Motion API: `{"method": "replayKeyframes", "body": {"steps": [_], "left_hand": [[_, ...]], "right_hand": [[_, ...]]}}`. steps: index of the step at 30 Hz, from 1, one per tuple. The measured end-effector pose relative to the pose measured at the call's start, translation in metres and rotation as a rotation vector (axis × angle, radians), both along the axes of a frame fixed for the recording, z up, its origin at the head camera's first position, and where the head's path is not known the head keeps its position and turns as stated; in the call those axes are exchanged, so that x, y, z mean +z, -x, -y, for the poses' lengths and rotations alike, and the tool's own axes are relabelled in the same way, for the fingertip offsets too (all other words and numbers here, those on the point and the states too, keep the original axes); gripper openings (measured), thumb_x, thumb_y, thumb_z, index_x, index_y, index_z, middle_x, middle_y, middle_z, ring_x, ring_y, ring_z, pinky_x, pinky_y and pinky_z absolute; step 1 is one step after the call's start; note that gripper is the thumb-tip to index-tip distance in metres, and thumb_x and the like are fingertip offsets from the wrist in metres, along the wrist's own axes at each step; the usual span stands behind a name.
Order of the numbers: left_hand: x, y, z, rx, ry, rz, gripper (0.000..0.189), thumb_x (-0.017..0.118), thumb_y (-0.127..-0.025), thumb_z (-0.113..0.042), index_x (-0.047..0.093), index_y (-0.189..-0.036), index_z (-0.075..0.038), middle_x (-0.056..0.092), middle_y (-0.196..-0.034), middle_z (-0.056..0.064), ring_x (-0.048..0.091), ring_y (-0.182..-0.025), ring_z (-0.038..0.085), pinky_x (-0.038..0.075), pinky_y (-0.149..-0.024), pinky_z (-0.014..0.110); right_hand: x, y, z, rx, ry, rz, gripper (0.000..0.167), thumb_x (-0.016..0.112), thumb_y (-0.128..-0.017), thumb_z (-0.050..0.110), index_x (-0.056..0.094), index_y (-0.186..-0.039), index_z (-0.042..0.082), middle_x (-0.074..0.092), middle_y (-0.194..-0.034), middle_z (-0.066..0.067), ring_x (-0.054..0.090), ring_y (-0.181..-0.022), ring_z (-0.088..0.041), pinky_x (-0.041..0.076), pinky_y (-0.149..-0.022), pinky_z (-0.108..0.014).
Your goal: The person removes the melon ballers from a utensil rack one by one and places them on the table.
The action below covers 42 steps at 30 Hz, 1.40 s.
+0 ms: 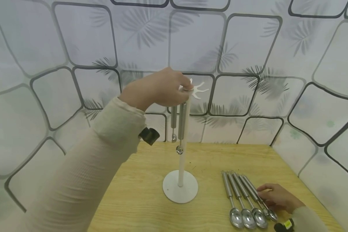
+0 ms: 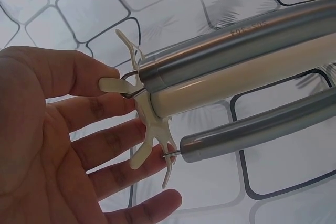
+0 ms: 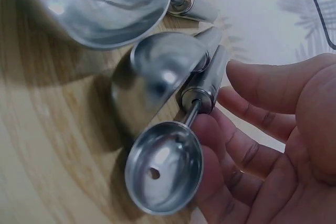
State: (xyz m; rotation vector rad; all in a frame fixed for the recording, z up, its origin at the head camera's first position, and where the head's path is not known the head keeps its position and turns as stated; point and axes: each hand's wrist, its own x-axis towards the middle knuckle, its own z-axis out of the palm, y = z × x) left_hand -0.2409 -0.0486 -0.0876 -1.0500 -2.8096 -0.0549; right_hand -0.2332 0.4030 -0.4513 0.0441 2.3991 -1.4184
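My left hand [image 1: 168, 87] is at the top of a white stand [image 1: 181, 161]; its thumb and index finger pinch one prong [image 2: 116, 85], with the other fingers spread behind. A melon baller [image 2: 236, 45] hangs by its wire loop from that prong. From another prong hangs a second melon baller [image 2: 257, 124], its small bowl showing in the head view. At the right, my right hand [image 1: 278, 196] holds the outermost melon baller [image 3: 164, 167] of a row by its handle, thumb on one side and fingers on the other. That bowl is small, oval and holed.
Larger steel scoops [image 1: 243, 196] lie side by side on the wood-grain table [image 1: 139, 193], left of my right hand. The stand's round base [image 1: 174, 196] sits at mid-table. Patterned sheeting [image 1: 197, 42] encloses the back and sides.
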Motion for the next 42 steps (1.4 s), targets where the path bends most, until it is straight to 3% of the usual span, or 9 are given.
{"method": "replayKeyframes", "body": {"steps": [7,12,16,21,29,36,42], "left_hand": [[0.001,-0.001,-0.001,0.013,0.017,-0.002,0.045,0.042,-0.096,-0.024,0.054,-0.139,-0.015,0.046,-0.146,0.003,0.041,-0.133,0.025,0.033,-0.108,0.038],[0.002,-0.002,-0.001,0.03,0.025,0.015,0.047,0.04,-0.097,-0.024,0.052,-0.141,-0.015,0.043,-0.148,0.003,0.04,-0.134,0.025,0.033,-0.108,0.038],[0.002,-0.004,-0.001,0.036,0.019,0.016,0.047,0.041,-0.097,-0.026,0.051,-0.142,-0.015,0.043,-0.148,0.002,0.041,-0.132,0.025,0.034,-0.107,0.039],[0.001,-0.005,-0.002,0.028,0.014,0.013,0.042,0.042,-0.099,-0.03,0.056,-0.136,-0.016,0.048,-0.144,0.002,0.05,-0.12,0.023,0.038,-0.103,0.04],[-0.001,-0.005,-0.007,0.008,0.002,-0.006,0.031,0.044,-0.1,-0.031,0.067,-0.112,-0.016,0.061,-0.119,-0.001,0.054,-0.091,0.021,0.044,-0.086,0.037],[0.001,-0.005,-0.01,0.047,0.025,0.0,0.037,0.042,-0.102,-0.04,0.066,-0.116,-0.017,0.061,-0.119,-0.002,0.056,-0.098,0.018,0.045,-0.088,0.037],[0.002,-0.007,-0.012,0.062,0.043,0.007,0.036,0.041,-0.102,-0.038,0.066,-0.117,-0.016,0.058,-0.128,0.0,0.055,-0.11,0.022,0.044,-0.094,0.038]], "right_hand": [[0.004,0.0,0.001,-0.068,-0.029,-0.049,0.048,0.056,-0.097,0.018,0.042,-0.127,-0.018,0.064,-0.082,-0.006,0.062,-0.072,-0.021,0.053,-0.062,-0.036],[0.02,0.0,0.003,-0.079,-0.007,-0.086,0.05,0.049,-0.101,0.021,0.038,-0.133,-0.016,0.062,-0.1,-0.013,0.061,-0.083,-0.022,0.055,-0.071,-0.037],[0.036,-0.002,0.007,-0.03,0.048,-0.089,0.056,0.045,-0.103,0.026,0.032,-0.137,-0.017,0.058,-0.111,-0.02,0.061,-0.091,-0.026,0.054,-0.076,-0.04],[0.052,-0.003,0.017,0.035,0.127,-0.098,0.058,0.038,-0.105,0.032,0.032,-0.138,-0.015,0.057,-0.11,-0.016,0.061,-0.094,-0.03,0.053,-0.078,-0.042],[0.088,-0.003,0.049,0.123,0.194,-0.186,0.063,0.026,-0.105,0.046,0.038,-0.137,-0.007,0.058,-0.107,-0.011,0.061,-0.094,-0.027,0.053,-0.081,-0.042],[0.115,0.005,0.083,0.291,0.302,-0.324,0.041,0.024,-0.107,0.036,0.051,-0.128,0.013,0.061,-0.109,-0.011,0.063,-0.093,-0.024,0.054,-0.079,-0.037],[0.133,0.011,0.11,0.335,0.351,-0.382,0.04,0.025,-0.108,0.032,0.053,-0.127,0.012,0.062,-0.108,-0.01,0.064,-0.092,-0.022,0.055,-0.079,-0.037]]}}
